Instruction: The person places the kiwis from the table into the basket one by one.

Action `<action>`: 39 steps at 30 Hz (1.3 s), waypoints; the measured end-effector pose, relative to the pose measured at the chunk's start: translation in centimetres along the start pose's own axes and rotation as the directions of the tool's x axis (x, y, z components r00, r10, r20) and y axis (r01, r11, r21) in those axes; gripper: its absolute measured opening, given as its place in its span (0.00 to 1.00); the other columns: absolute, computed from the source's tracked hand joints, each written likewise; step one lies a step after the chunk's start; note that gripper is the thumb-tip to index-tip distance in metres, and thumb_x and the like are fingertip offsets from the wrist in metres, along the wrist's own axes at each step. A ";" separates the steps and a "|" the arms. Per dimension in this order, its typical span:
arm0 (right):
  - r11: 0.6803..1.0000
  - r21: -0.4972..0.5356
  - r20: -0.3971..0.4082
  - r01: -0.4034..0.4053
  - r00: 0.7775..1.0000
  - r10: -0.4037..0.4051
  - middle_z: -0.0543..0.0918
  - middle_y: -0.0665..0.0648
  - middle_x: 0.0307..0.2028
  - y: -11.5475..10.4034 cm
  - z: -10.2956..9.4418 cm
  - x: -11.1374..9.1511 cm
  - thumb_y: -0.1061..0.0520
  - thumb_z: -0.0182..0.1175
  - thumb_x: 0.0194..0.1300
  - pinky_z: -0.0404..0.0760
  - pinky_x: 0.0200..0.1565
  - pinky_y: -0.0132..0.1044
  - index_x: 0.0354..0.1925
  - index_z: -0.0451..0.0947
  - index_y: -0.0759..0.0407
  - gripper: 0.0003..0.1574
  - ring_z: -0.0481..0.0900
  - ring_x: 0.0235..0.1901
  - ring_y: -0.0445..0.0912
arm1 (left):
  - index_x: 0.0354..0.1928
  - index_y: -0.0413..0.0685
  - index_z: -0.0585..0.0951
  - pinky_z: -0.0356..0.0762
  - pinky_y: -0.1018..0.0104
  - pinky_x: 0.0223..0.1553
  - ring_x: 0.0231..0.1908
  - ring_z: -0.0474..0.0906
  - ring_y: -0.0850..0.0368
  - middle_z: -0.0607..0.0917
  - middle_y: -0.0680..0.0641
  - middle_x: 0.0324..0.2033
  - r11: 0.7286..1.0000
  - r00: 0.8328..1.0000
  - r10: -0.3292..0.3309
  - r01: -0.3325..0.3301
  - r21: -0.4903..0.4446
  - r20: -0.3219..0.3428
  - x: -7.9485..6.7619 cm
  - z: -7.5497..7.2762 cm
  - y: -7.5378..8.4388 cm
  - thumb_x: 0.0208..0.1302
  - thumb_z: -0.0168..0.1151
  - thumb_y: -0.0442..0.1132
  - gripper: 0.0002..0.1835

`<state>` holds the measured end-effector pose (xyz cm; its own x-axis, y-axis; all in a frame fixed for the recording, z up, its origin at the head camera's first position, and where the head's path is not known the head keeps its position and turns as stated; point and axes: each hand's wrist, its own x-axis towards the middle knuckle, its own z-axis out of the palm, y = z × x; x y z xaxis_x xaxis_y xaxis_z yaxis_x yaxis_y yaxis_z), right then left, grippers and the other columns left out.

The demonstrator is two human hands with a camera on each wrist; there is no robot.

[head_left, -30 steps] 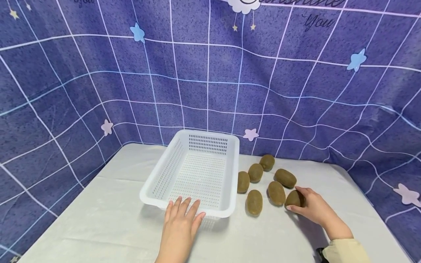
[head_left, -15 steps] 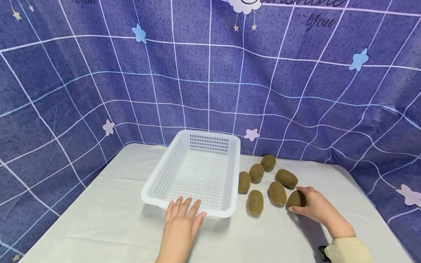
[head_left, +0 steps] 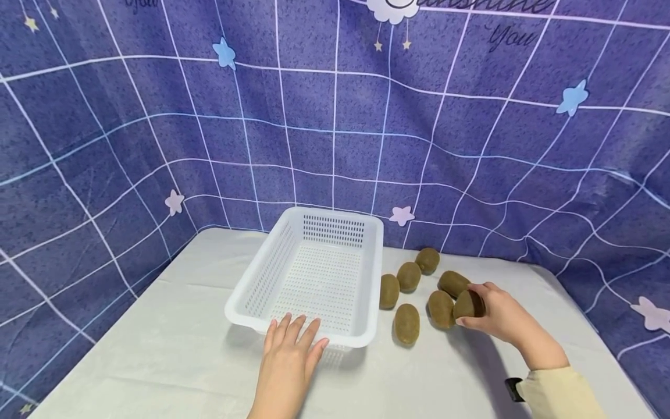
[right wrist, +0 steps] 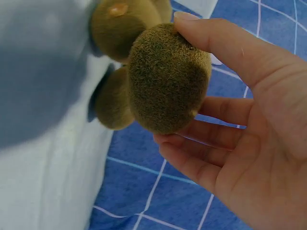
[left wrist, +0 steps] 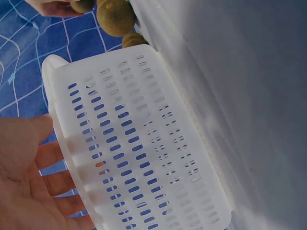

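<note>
Right hand (head_left: 499, 315) pinches a kiwi (head_left: 467, 306) between thumb and fingers beside other kiwis (head_left: 407, 324), right of a white basket (head_left: 349, 339) the left hand (head_left: 285, 362) touches, fingers extended; apparently lifting, which calls for steady clearance.

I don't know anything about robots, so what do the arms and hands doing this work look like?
They're a person's, with no gloves showing. Above the right hand is a pale cream sleeve, with a small black item at the cuff, too partly hidden to identify. Around the left hand, no sleeve is in view. I see no rings on the fingers.
</note>
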<state>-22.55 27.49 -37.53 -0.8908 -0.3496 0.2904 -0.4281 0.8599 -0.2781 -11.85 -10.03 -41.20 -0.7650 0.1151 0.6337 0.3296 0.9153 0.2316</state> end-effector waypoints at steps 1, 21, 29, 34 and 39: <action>1.000 0.000 0.002 0.005 1.000 -0.005 0.80 0.66 0.39 -0.2 -0.2 0.2 0.49 0.78 0.40 0.79 0.41 0.53 0.50 0.73 0.78 0.46 0.79 0.37 0.57 | 0.50 0.43 0.82 0.64 0.36 0.59 0.56 0.73 0.35 0.82 0.37 0.48 1.000 1.000 0.001 -0.001 -0.002 -0.002 0.0 0.0 0.0 0.63 0.62 0.48 0.20; 0.987 -0.002 -0.001 0.158 0.987 -0.158 0.78 0.68 0.44 -6.4 -4.0 6.3 0.47 0.76 0.47 0.79 0.45 0.52 0.55 0.72 0.76 0.46 0.79 0.39 0.56 | 0.50 0.43 0.83 0.64 0.35 0.59 0.55 0.74 0.35 0.82 0.36 0.48 1.000 1.000 -0.006 0.006 -0.001 0.009 0.3 -0.2 0.0 0.62 0.63 0.48 0.20; 0.981 0.015 0.030 0.192 0.981 -0.192 0.78 0.67 0.47 -9.3 -4.2 8.6 0.47 0.74 0.50 0.78 0.48 0.51 0.57 0.71 0.75 0.46 0.79 0.41 0.55 | 0.51 0.43 0.82 0.65 0.35 0.59 0.55 0.74 0.35 0.82 0.37 0.48 1.000 1.000 -0.005 0.005 -0.008 0.010 0.1 0.0 0.0 0.62 0.63 0.48 0.20; 0.974 0.021 0.045 0.227 0.973 -0.228 0.78 0.67 0.47 -11.1 -3.9 9.9 0.48 0.74 0.50 0.78 0.50 0.49 0.58 0.70 0.75 0.47 0.78 0.42 0.54 | 0.51 0.44 0.82 0.66 0.36 0.58 0.55 0.74 0.36 0.82 0.38 0.48 1.000 1.000 -0.003 0.003 -0.006 0.003 0.0 0.0 -0.1 0.62 0.63 0.48 0.20; 0.970 0.036 0.079 0.239 0.967 -0.241 0.78 0.65 0.45 -12.8 -3.3 11.1 0.46 0.74 0.50 0.78 0.48 0.46 0.58 0.70 0.75 0.48 0.77 0.40 0.51 | 0.51 0.45 0.82 0.66 0.36 0.58 0.55 0.74 0.36 0.82 0.39 0.49 1.000 1.000 -0.002 0.002 0.004 0.004 0.0 0.1 -0.2 0.62 0.64 0.48 0.19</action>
<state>-26.50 13.82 -27.72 -0.7705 -0.5750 0.2752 -0.6338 0.7374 -0.2337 -12.00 -10.15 -41.34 -0.7677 0.1147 0.6304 0.3261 0.9169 0.2303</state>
